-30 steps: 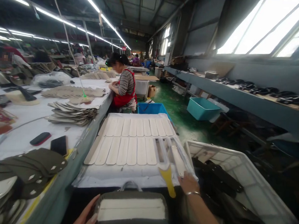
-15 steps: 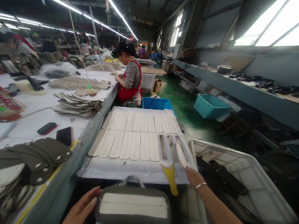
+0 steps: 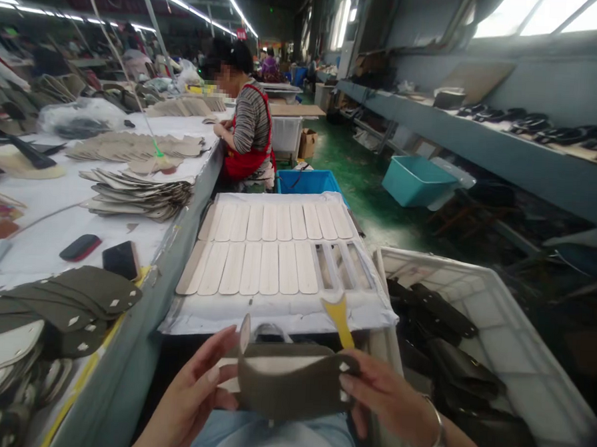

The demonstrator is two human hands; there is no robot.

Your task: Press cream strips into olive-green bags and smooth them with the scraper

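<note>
Low in the head view, a dark grey-green leather-like case piece (image 3: 290, 390) stands between my hands, its edge curved, with a cream panel showing behind. My right hand (image 3: 384, 391) pinches its right end, thumb in front, near small white diamond-shaped marks. My left hand (image 3: 203, 382) is curled at its left end, fingers bent against it. A narrow pale-lined end sticks up there; which piece it belongs to I cannot tell. Just beyond lies a cloth-covered board (image 3: 294, 310) with two rows of cream strips (image 3: 250, 268). A yellow spatula-like tool (image 3: 342, 319) rests at its near edge.
A white crate (image 3: 503, 327) with dark cases stands at the right. On the left table (image 3: 148, 235) lie grey-green flaps (image 3: 74, 298), two dark blocks and stacked pieces (image 3: 134, 195). A co-worker in a red apron (image 3: 251, 127) sits ahead, near a blue bin (image 3: 311, 181).
My right hand has come back from the board's right side to the case piece, and the pale strip it touched there is gone. The case has turned; my left fingers now curl on it.
</note>
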